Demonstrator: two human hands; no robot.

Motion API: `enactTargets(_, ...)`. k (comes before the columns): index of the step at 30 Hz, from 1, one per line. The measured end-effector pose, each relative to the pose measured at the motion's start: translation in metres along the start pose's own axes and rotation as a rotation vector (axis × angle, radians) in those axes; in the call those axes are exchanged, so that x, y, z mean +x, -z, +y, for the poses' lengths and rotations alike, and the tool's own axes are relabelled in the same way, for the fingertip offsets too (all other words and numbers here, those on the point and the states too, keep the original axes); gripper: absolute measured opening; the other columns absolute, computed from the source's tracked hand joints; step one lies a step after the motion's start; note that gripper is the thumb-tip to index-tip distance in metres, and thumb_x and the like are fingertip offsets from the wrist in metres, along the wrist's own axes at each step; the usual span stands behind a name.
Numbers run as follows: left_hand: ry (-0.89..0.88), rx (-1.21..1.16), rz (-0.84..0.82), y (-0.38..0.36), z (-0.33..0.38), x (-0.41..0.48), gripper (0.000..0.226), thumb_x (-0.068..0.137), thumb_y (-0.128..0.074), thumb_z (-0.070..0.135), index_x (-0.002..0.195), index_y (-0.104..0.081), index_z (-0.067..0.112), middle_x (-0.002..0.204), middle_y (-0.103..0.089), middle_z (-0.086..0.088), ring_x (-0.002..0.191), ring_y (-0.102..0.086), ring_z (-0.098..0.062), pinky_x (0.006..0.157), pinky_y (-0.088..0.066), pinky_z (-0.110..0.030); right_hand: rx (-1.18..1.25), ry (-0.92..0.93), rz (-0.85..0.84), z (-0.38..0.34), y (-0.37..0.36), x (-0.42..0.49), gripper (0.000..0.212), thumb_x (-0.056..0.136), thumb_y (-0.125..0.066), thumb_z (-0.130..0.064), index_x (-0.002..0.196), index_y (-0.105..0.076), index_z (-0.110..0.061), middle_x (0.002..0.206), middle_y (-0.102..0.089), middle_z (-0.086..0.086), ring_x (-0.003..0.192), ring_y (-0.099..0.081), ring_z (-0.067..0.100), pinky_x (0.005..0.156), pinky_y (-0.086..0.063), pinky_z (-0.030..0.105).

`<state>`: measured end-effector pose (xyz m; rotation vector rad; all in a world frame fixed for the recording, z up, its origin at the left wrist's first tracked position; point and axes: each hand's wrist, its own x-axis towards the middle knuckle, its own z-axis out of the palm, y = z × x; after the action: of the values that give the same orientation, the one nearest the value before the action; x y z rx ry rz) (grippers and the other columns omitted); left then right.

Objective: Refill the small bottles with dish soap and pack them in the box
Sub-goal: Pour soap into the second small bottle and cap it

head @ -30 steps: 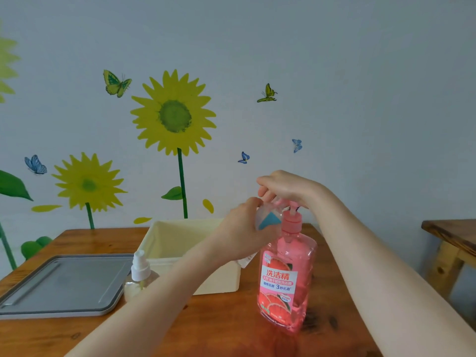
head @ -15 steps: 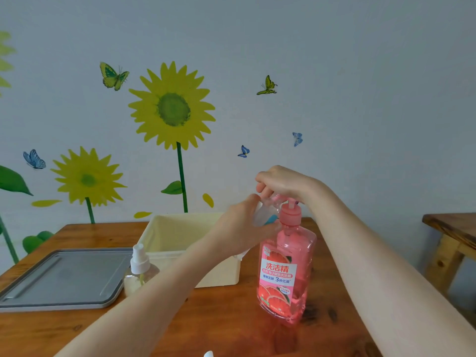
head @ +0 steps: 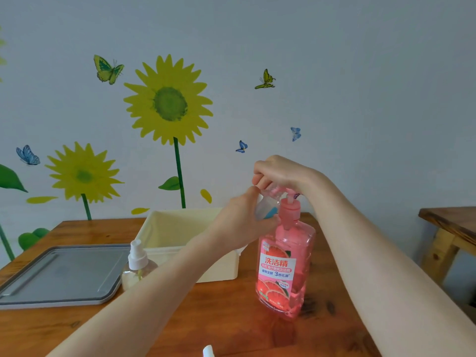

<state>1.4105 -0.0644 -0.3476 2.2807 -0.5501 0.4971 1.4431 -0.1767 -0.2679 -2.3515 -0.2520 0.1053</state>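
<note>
On the worktop [head: 206, 318] the soap bottle [head: 284, 264] stands beside the box [head: 177, 235]. My right hand [head: 280, 173] stays pressed on its pump; my left hand [head: 242, 220], fingers clenched round the small bottle [head: 268, 207], keeps it at the spout. Nothing has shifted, so filling continues.

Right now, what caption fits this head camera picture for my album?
Right hand presses the pink soap pump while left hand holds a small bottle under it.
</note>
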Motion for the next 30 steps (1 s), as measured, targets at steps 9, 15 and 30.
enactTargets(9,0.037,-0.015,-0.048,-0.010,-0.006,-0.005,0.040,0.073,-0.067,0.036,0.100,-0.039,0.026,0.072,-0.049,0.016,0.060,-0.054,-0.003,0.047,-0.043,-0.015,-0.009,0.028,0.061,0.009,-0.013,-0.002,0.036,0.084,-0.037,-0.020,0.099,-0.061,0.001,0.089,-0.071,0.010,0.086,-0.062,0.024,0.082,-0.045,0.035)
enactTargets(15,-0.003,0.007,-0.019,-0.001,-0.001,0.002,0.041,0.074,-0.068,0.039,0.097,-0.035,0.032,0.070,-0.048,0.018,0.058,-0.053,-0.001,0.044,-0.037,-0.012,0.006,0.049,0.043,0.004,-0.002,-0.002,0.028,0.083,-0.037,-0.018,0.082,-0.061,-0.004,0.066,-0.066,0.001,0.068,-0.056,0.021,0.070,-0.044,0.033)
enactTargets(30,-0.005,-0.070,-0.025,-0.009,-0.008,0.001,0.040,0.072,-0.069,0.033,0.096,-0.037,0.032,0.070,-0.052,0.015,0.057,-0.055,-0.003,0.045,-0.044,-0.012,0.061,0.064,0.049,0.010,-0.005,-0.004,0.027,0.081,-0.035,-0.014,0.057,-0.046,-0.010,0.040,-0.053,-0.007,0.041,-0.045,0.012,0.039,-0.033,0.014)
